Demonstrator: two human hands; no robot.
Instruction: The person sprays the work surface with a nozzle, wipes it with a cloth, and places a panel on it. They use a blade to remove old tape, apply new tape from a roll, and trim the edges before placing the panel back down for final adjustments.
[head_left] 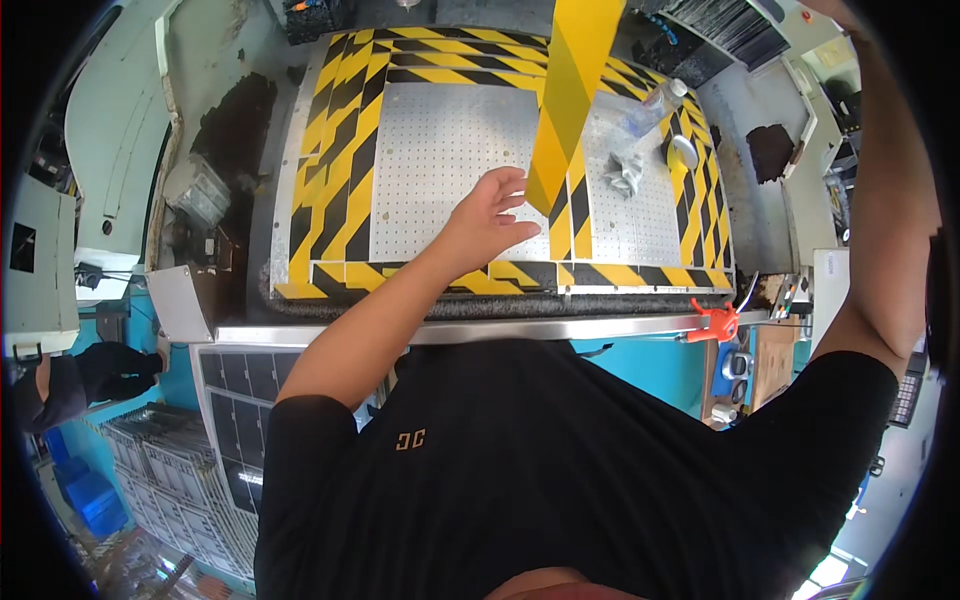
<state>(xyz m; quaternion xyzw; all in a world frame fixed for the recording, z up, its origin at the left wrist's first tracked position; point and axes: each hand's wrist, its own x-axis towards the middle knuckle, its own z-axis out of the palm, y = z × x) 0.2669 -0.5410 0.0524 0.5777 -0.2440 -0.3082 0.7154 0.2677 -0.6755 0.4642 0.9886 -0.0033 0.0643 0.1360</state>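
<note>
on perforated plate [440,160], left hand [487,222]

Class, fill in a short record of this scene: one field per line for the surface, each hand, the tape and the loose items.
surface: perforated metal plate edged with yellow-black hazard tape
left hand: open, fingers spread, flat on the plate beside the tape's lower end
right hand: raised to the upper right, out of view
tape: wide yellow-black strip hanging down over the plate
loose items: clear plastic bottle, crumpled grey cloth, tape roll
</note>
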